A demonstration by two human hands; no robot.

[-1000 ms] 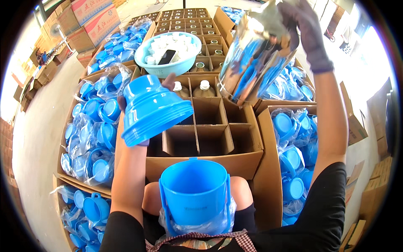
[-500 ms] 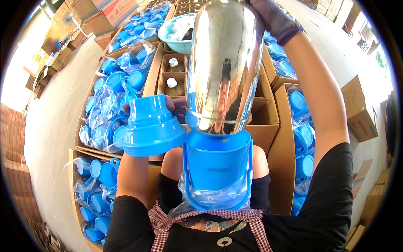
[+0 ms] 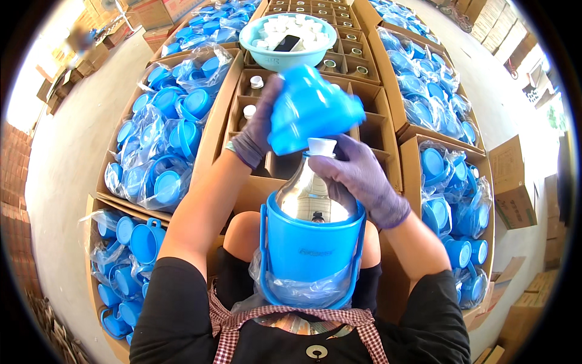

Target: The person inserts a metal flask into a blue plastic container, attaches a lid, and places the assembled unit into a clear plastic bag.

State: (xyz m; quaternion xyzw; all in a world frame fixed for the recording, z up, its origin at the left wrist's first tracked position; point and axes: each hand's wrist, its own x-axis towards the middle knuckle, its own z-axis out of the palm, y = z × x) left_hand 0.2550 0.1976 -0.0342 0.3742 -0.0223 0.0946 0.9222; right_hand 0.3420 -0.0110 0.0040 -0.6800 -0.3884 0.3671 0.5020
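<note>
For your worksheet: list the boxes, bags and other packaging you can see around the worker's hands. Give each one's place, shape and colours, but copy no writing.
Divided cardboard box: straight ahead, brown, square cells, a few holding capped bottles.
Open cartons: on the left, brown, packed with clear bags of blue cups.
Right cartons: brown, packed with clear bags of blue lids.
Clear plastic bag: crumpled around the blue casing on the lap.
Sealed boxes: far right, brown, on the floor.

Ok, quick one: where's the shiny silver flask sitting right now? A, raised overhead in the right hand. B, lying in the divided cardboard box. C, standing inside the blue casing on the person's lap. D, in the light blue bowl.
C: the silver flask stands upright inside the blue casing on the lap, the right hand gripping its neck while the left hand holds the blue top piece just above.
</note>
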